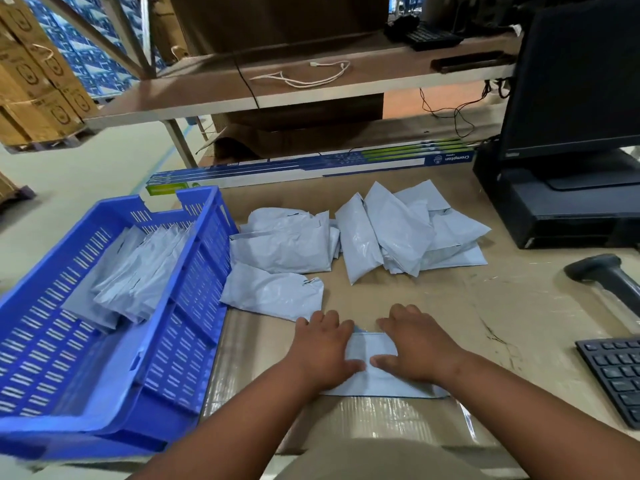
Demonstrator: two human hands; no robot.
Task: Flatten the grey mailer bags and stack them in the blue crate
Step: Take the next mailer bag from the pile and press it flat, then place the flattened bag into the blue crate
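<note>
Several flattened grey mailers (128, 271) already lie overlapped inside the blue crate (207, 258) at the desk's left edge, parked close so each finished bag is a short reach away. Just right of it, crumpled mailers (277, 289) wait near the desk's middle, with a bigger heap (398, 233) further right. At the near edge, the left hand (322, 351) and the right hand (419, 348) both press down on one grey mailer (372, 348), fingers (398, 315) spread and straight, gripping nothing, likely squeezing the air out before it joins the stack. Along the far edge a long box (311, 168) reads "Crompton". At the right edge sit a monitor (581, 81), a scanner (609, 275) and a keyboard (616, 372); the monitor's small badge is too small to read.
</note>
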